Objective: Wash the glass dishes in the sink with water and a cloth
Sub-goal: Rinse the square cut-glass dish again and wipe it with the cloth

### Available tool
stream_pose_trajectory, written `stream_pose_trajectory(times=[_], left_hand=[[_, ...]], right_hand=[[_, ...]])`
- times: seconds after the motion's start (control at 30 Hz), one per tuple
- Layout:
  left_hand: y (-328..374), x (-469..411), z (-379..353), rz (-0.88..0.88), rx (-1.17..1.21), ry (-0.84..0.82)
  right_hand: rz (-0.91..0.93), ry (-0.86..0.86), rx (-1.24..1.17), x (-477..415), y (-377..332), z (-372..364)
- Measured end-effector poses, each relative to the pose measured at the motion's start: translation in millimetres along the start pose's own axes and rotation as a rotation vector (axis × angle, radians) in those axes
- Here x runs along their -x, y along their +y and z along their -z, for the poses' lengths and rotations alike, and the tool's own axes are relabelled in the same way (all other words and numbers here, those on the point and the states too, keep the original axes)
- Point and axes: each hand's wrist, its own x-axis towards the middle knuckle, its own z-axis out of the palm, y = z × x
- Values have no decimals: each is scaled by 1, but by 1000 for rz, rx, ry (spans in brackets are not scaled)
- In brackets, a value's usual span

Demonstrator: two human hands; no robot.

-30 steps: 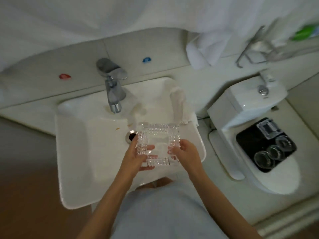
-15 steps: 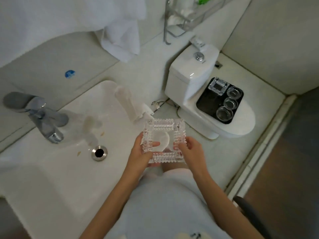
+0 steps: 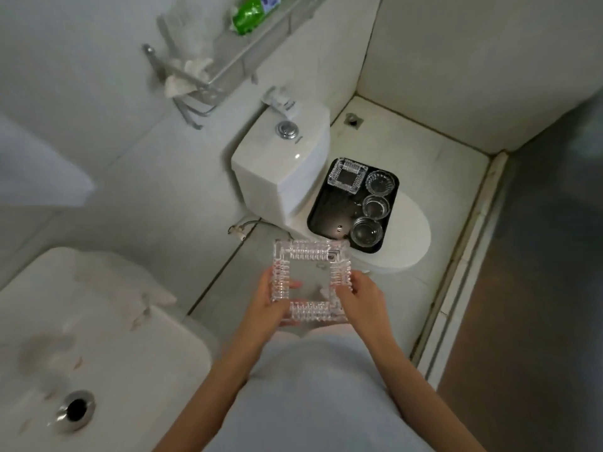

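Note:
A square ribbed glass dish is held level in front of my body, above the floor between the sink and the toilet. My left hand grips its left edge with the thumb on the inside. My right hand grips its right edge the same way. The white sink lies at the lower left with its drain showing. A white cloth is draped over the sink's far corner. A black tray on the toilet lid holds another square glass dish and three small round glass bowls.
The white toilet stands just beyond the held dish. A metal wall rack above it carries a green packet and a crumpled white item. A raised sill runs along the right of the tiled floor.
My view and both hands have swung right, carrying the dish from over the sink basin out toward the toilet and tray. The tap has left the view.

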Motion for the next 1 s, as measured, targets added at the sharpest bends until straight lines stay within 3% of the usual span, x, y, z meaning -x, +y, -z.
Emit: stream_pose_trajectory(times=[0.23, 0.6, 0.73, 1.0], left_hand=[[41, -50, -85, 121, -49, -109], [79, -203, -115, 83, -666, -310], [66, -271, -124, 106, -817, -303], [-3, -411, -127, 69, -785, -223]], right_hand=[[-104, -28, 43, -65, 27, 73], [-220, -227, 159, -185, 37, 86], [-305, -218, 110, -245, 50, 65], [-366, -195, 101, -380, 89, 9]])
